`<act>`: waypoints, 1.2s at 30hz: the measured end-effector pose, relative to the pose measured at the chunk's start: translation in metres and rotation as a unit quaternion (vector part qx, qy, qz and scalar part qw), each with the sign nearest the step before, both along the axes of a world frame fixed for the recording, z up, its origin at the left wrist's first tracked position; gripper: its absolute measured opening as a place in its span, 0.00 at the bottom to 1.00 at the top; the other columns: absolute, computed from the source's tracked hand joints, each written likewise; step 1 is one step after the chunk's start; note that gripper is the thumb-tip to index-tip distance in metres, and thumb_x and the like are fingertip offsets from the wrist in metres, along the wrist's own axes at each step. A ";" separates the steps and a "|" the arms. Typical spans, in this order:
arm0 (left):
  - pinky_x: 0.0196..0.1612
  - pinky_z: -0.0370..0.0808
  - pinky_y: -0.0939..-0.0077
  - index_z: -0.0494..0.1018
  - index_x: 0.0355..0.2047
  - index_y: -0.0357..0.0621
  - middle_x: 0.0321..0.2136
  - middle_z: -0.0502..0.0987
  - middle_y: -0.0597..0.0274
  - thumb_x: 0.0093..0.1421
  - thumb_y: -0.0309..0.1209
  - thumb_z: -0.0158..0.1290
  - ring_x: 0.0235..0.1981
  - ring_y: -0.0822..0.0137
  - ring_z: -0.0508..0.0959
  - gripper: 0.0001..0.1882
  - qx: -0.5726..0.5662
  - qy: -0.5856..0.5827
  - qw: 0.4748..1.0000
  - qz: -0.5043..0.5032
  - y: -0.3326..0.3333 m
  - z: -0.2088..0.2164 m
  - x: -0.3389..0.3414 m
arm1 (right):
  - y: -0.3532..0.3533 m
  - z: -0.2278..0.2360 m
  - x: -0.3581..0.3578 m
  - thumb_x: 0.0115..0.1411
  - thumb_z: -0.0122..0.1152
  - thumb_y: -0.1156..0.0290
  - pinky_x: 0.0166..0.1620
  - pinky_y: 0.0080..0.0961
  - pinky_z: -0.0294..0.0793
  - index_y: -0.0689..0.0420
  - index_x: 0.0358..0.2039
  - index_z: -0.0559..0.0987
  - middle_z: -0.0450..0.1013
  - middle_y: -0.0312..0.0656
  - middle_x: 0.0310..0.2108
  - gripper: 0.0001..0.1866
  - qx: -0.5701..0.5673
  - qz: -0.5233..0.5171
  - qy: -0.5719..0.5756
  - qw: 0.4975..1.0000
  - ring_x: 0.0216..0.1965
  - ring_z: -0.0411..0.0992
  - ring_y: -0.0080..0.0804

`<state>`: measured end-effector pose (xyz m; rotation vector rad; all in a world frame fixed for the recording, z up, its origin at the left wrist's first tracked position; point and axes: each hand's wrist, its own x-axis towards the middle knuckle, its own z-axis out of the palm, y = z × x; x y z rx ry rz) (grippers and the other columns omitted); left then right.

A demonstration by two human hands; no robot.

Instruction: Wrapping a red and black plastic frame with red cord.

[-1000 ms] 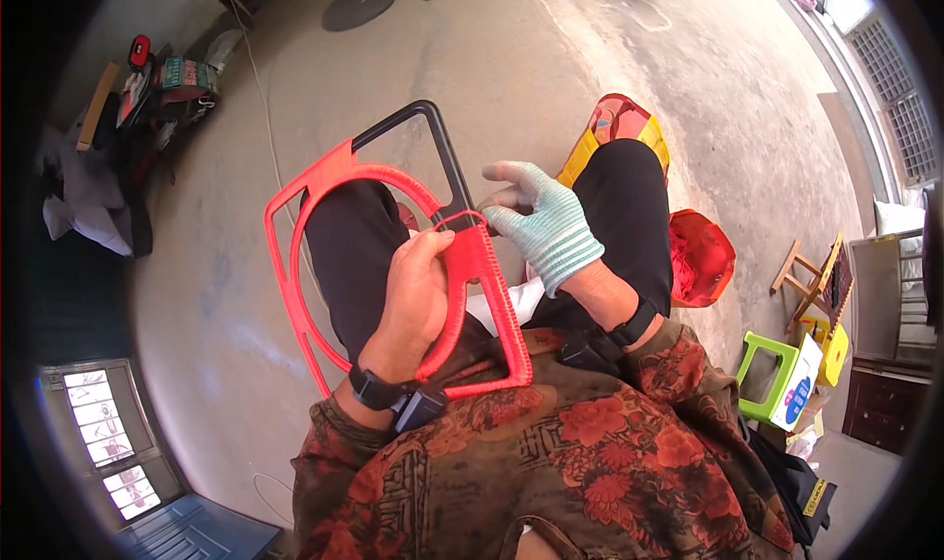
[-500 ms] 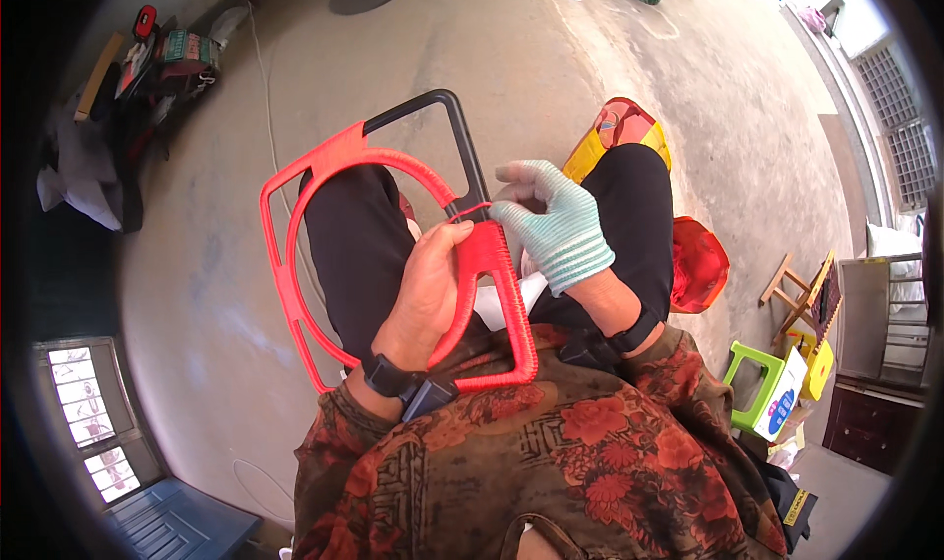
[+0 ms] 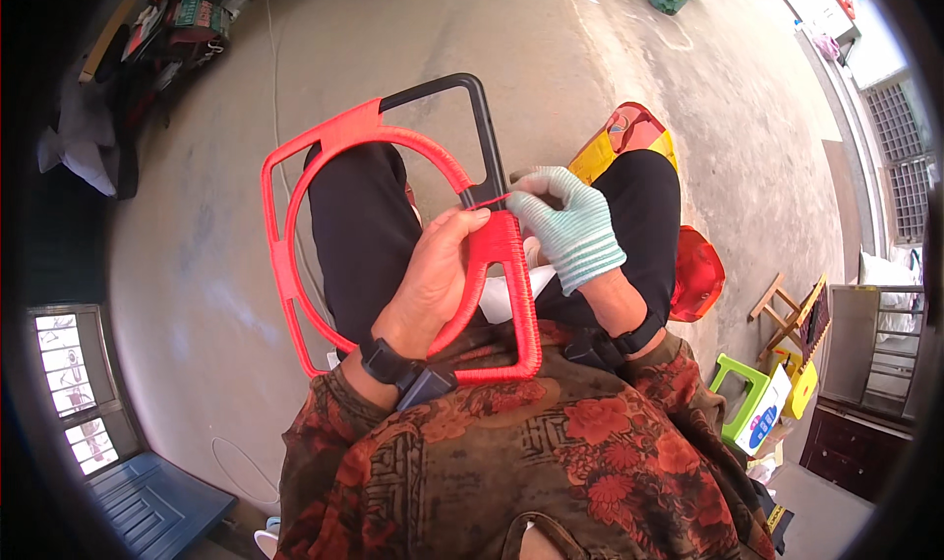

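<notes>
On my lap rests a flat rectangular frame [image 3: 489, 142] with a round ring inside it. Most of it is wrapped in tight red cord [image 3: 527, 314]; one far corner shows bare black. My left hand [image 3: 428, 280], bare, grips the frame where the ring meets the right side, thumb on top at the wrapping's edge. A thin red strand [image 3: 492, 202] crosses the black bar just beyond that thumb. At the bar's outer side, my right hand [image 3: 568, 224], in a pale green striped glove, is closed in a pinch on this strand. Its fingertips are partly hidden.
A red and yellow bag [image 3: 629, 132] stands beyond my right knee, with a red container [image 3: 696, 275] beside that leg. Farther right are a green stool [image 3: 742, 393] and a wooden folding stand [image 3: 796, 314]. A cable [image 3: 270, 78] runs along the floor at left.
My gloved hand has come down closer against the bar's outer side, drawing the strand across it. My left hand keeps its hold. The whole view has shifted slightly.
</notes>
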<state>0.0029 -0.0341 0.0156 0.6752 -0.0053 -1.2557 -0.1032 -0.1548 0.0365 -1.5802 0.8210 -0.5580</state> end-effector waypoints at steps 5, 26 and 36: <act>0.47 0.76 0.67 0.69 0.43 0.30 0.37 0.77 0.51 0.63 0.26 0.43 0.39 0.62 0.79 0.12 -0.021 0.011 0.999 -0.032 0.000 0.005 0.003 | -0.009 -0.008 -0.001 0.55 0.64 0.72 0.35 0.18 0.73 0.63 0.33 0.78 0.75 0.37 0.26 0.08 0.108 0.018 0.033 0.993 0.29 0.73 0.20; 0.50 0.73 0.70 0.70 0.43 0.32 0.39 0.77 0.54 0.62 0.27 0.46 0.41 0.65 0.78 0.12 -0.057 0.090 0.992 -0.067 0.000 0.003 0.003 | -0.011 0.009 -0.013 0.48 0.63 0.75 0.33 0.28 0.76 0.56 0.34 0.80 0.76 0.43 0.30 0.10 -0.399 0.105 0.024 0.910 0.31 0.76 0.40; 0.44 0.77 0.71 0.70 0.42 0.31 0.38 0.77 0.54 0.63 0.25 0.47 0.39 0.65 0.79 0.10 -0.023 0.000 0.999 -0.048 -0.002 0.011 -0.005 | -0.021 0.027 -0.012 0.45 0.61 0.75 0.28 0.28 0.73 0.55 0.28 0.79 0.74 0.41 0.25 0.06 -0.576 0.145 0.025 0.804 0.25 0.74 0.37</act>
